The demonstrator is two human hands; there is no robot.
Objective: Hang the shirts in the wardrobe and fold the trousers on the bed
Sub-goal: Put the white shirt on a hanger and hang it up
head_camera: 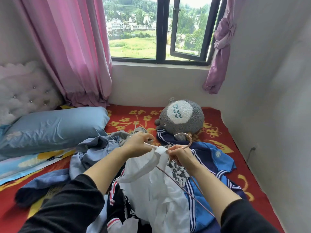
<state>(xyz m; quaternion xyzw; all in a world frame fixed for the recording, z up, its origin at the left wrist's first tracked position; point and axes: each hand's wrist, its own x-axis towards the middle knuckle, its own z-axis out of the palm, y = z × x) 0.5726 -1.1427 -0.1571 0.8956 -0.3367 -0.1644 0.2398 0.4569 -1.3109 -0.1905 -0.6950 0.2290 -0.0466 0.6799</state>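
White on pink: pinching neckline of white shirt point(156, 185) with left hand point(138, 143), gripping pink hanger point(190, 141) below hook with right hand point(182, 158), just beside; angling hanger hook-away, tail past right forearm, over bed point(218, 130).

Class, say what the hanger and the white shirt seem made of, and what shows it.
Hanger: probably thin coated wire, matt pink; slender rod, smoothly bent hook. White shirt: light woven cloth, perhaps cotton, matt; it crumples softly and looks slightly sheer.
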